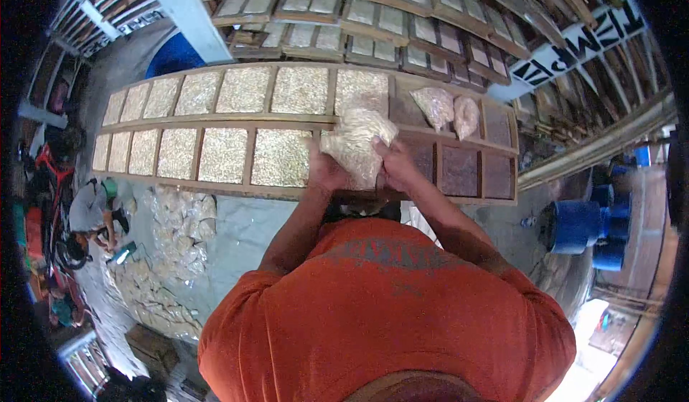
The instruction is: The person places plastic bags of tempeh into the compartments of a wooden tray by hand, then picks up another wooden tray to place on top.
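Orange shirt (387, 316) foremost; beyond it, the right hand (400, 166) pinches a bag of pale beans (362, 140). The left hand (329, 174) blurs against its left side, grip unclear to me. That bag is at the wooden frame's (287, 123) near row, right of filled compartments (222, 154).

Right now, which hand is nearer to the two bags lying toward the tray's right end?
Right. The right hand is at the right side of the held bag, left of the two bags; the left hand is farther away, at the opposite side.
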`<state>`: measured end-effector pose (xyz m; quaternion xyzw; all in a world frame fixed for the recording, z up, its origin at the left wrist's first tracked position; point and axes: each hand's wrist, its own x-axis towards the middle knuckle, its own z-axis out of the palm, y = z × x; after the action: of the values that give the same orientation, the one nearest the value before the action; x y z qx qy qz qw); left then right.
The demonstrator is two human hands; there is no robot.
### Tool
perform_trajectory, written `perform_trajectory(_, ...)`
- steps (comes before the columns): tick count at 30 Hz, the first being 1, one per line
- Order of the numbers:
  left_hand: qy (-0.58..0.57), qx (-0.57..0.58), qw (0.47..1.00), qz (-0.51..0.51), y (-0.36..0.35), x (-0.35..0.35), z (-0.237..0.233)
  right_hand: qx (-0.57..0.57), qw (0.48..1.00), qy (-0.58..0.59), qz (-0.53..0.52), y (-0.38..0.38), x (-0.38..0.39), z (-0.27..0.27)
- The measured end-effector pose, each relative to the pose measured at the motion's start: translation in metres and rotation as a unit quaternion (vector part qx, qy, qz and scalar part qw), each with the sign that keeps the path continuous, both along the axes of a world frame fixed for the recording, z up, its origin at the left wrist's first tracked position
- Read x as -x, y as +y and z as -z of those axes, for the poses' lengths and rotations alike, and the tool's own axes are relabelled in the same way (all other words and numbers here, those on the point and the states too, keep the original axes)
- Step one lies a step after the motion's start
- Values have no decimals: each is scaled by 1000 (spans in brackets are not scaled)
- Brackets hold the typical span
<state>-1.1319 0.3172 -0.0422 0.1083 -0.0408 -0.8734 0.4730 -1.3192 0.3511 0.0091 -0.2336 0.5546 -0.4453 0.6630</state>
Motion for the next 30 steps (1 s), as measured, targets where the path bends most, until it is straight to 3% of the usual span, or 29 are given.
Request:
perform_trajectory(2, 27, 23, 998, 49, 0, -40, 10, 43, 998, 38, 19, -14, -8, -4)
perform_trajectory(3, -72, -6, 996, 54, -3, -52, 0, 96, 992, 60, -48, -24, -4, -11)
perform_trajectory(4, -73, -4, 996, 49, -11, -55, -11, 145, 980, 82, -112, -31, 4, -12)
perform_trajectory(5, -210, 42, 972, 100, -13, -56, -19, 159, 966, 89, -183, -47, 15, -6)
perform_trajectory(6, -343, 85, 923, 151, -10, -58, -22, 153, 967, 84, -184, -62, 21, 3)
perform_trajectory(7, -213, -66, 971, 83, 0, -47, -21, 158, 950, 148, -223, -81, 26, 11)
perform_trajectory(8, -215, -71, 971, 79, 21, -28, -19, 165, 927, 211, -263, -97, 32, 21)
perform_trajectory(9, -281, -20, 959, 6, 48, -8, -17, 165, 927, 207, -266, -111, 44, 44)
perform_trajectory(11, -347, 32, 935, -68, 58, -5, 4, 269, 745, 452, -411, -128, 72, 91)
perform_trajectory(12, -456, 172, 869, 86, 57, -17, 30, 270, 745, 450, -412, -120, 78, 88)
perform_trajectory(14, -620, 380, 675, 124, 34, -37, 95, 349, 685, 547, -332, -97, 85, 73)
perform_trajectory(17, -787, 456, 407, -80, -41, -61, 12, 313, 726, 542, -284, -80, 90, 71)
perform_trajectory(19, -784, 564, 260, 11, -90, -75, 31, 287, 726, 556, -285, -83, 92, 76)
perform_trajectory(20, -784, 564, 261, 5, -108, -75, 46, 256, 727, 567, -289, -87, 96, 80)
perform_trajectory(23, -746, 643, 174, -7, -130, -70, 73, 275, 745, 559, -240, -87, 94, 92)
perform_trajectory(24, -740, 649, 177, 3, -125, -67, 72, 263, 751, 557, -237, -79, 87, 94)
perform_trajectory(26, -796, 557, 222, 83, -115, -56, 58, 132, 788, 580, -158, -63, 71, 93)
perform_trajectory(27, -778, 554, 292, 50, -104, -56, 50, 233, 785, 560, -125, -51, 71, 108)
perform_trajectory(28, -772, 563, 290, 57, -99, -50, 49, 225, 789, 560, -116, -44, 64, 99)
perform_trajectory(30, -815, 427, 381, 94, -85, -40, 43, 134, 721, 639, -233, -26, 45, 78)
